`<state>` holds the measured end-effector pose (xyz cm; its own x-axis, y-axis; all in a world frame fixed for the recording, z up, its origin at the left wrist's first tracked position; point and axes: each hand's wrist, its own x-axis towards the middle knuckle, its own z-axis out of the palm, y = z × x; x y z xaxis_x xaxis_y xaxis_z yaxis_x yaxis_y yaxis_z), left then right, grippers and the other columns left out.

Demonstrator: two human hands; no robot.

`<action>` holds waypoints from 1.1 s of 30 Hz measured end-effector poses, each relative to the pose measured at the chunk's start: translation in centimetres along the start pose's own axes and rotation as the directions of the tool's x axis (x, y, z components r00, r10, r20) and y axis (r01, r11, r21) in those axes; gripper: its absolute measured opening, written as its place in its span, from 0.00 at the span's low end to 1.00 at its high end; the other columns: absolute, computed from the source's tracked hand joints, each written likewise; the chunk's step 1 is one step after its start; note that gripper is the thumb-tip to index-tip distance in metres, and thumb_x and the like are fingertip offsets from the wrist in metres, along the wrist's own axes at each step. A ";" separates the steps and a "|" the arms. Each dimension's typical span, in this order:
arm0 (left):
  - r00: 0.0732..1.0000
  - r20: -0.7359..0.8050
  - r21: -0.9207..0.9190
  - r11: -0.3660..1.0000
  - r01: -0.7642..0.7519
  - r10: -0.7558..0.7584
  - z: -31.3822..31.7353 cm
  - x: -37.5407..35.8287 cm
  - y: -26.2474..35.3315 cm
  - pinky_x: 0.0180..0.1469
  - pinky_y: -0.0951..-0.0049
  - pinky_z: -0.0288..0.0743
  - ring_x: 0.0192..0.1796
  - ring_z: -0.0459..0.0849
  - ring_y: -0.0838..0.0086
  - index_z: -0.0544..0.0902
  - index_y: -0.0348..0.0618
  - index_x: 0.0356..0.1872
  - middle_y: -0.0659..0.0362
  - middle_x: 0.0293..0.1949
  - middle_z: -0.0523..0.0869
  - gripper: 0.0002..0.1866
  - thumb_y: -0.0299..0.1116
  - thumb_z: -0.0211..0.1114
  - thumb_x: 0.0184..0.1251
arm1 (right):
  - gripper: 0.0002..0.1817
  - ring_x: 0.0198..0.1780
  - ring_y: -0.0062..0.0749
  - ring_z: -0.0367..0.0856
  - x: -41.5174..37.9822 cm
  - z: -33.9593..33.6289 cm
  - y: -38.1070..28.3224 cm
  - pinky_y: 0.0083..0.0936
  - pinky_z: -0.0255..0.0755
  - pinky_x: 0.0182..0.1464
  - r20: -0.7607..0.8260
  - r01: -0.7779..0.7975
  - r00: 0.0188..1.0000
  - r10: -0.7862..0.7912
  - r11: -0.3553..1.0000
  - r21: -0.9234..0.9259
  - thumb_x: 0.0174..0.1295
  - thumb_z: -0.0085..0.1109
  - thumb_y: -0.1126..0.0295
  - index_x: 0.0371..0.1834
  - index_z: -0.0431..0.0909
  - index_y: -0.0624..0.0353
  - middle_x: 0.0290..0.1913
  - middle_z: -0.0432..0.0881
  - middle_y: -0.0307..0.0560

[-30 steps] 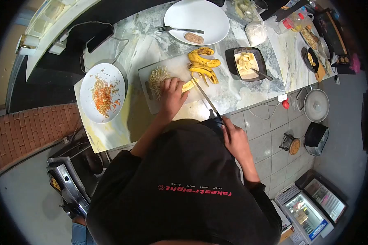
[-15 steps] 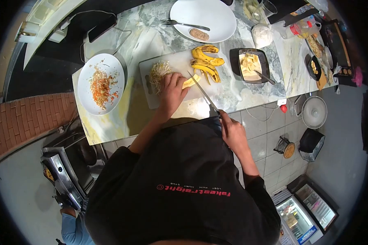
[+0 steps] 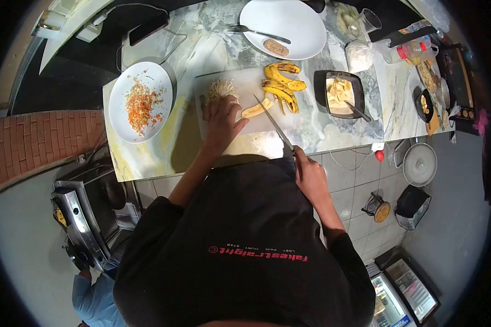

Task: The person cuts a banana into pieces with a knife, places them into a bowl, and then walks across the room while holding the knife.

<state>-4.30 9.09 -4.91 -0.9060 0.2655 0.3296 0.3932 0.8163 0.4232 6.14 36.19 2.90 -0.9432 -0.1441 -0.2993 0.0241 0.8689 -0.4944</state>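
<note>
My left hand point(image 3: 222, 124) lies with its fingers spread over the near edge of a heap of bean sprouts point(image 3: 222, 89) on the white cutting board point(image 3: 248, 82). Just right of the hand is a peeled banana piece point(image 3: 257, 108), apart from my fingers. My right hand point(image 3: 311, 175) is closed round the handle of a knife point(image 3: 278, 128) at the counter's front edge. The blade slants up and left, its tip by the banana's right end. Yellow banana peels point(image 3: 282, 87) rest on the board's right side.
A white plate of shredded carrot mix point(image 3: 116, 111) stands at left. Behind are a large plate point(image 3: 305, 24) and a fork point(image 3: 256, 32). A dark square bowl point(image 3: 328, 82) with batter and banana pieces stands right. Another person in a blue sleeve point(image 3: 87, 297) is at the lower left.
My left hand has come off the banana piece and moved left onto the bean sprouts. My right hand keeps the knife almost in place. The whole view has shifted slightly.
</note>
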 end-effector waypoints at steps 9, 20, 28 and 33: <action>1.000 0.002 -0.105 0.994 -0.009 0.010 1.0 0.0 0.8 0.68 0.55 0.62 0.65 0.73 0.59 0.83 0.47 0.44 0.58 0.59 0.78 0.17 0.37 0.79 0.56 | 0.18 0.34 0.64 0.85 -2.0 0.4 0.2 0.54 0.76 0.37 -0.037 -0.044 0.998 0.049 0.990 0.134 0.73 0.55 0.72 0.65 0.73 0.60 0.30 0.84 0.66; 0.999 0.016 -0.120 0.992 -0.041 0.043 1.9 0.5 1.4 0.69 0.57 0.62 0.65 0.73 0.60 0.83 0.47 0.44 0.58 0.59 0.79 0.16 0.38 0.77 0.57 | 0.16 0.36 0.66 0.84 -2.4 -0.1 1.0 0.55 0.75 0.38 -0.084 -0.009 0.996 0.029 0.972 0.235 0.73 0.55 0.72 0.62 0.76 0.61 0.29 0.83 0.67; 0.999 -0.018 -0.091 0.995 -0.035 0.033 2.1 0.2 1.9 0.68 0.58 0.63 0.64 0.73 0.60 0.83 0.46 0.43 0.57 0.58 0.79 0.15 0.37 0.77 0.58 | 0.17 0.37 0.66 0.85 -4.3 -0.8 -0.3 0.54 0.76 0.40 -0.082 -0.050 0.995 0.063 0.987 0.152 0.73 0.55 0.73 0.64 0.74 0.59 0.34 0.85 0.66; 0.999 -0.028 -0.094 0.995 -0.030 0.027 1.8 0.2 2.2 0.67 0.57 0.63 0.64 0.73 0.59 0.83 0.46 0.43 0.57 0.58 0.79 0.15 0.37 0.77 0.58 | 0.16 0.38 0.66 0.85 -3.5 -0.9 -1.4 0.53 0.77 0.41 -0.043 -0.055 0.997 0.060 0.992 0.118 0.73 0.55 0.74 0.62 0.74 0.60 0.35 0.86 0.66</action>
<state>-3.87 11.81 -5.42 -0.8904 0.2731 0.3642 0.4328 0.7562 0.4908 9.10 35.86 5.36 -0.9533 -0.0714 -0.2935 0.1145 0.8137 -0.5698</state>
